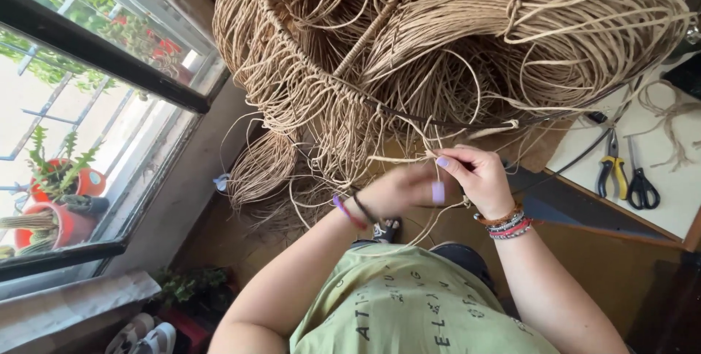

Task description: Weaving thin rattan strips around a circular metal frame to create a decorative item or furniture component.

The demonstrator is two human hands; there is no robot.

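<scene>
A large mass of tan cord strands (438, 40) hangs over a thin dark frame wire (409, 109) in front of me. My right hand (478, 179) pinches one tan strand (398, 158) between thumb and fingers just below the wire. My left hand (405, 189) is blurred and close beside it, with fingers closed on loose strands that trail down. Both wrists wear bracelets, and my nails are painted lilac.
A white table (661, 179) at the right holds yellow-handled pliers (612, 168), black scissors (641, 186) and a scrap of cord. A window (95, 105) with potted plants stands at the left. Shoes lie on the floor at the lower left.
</scene>
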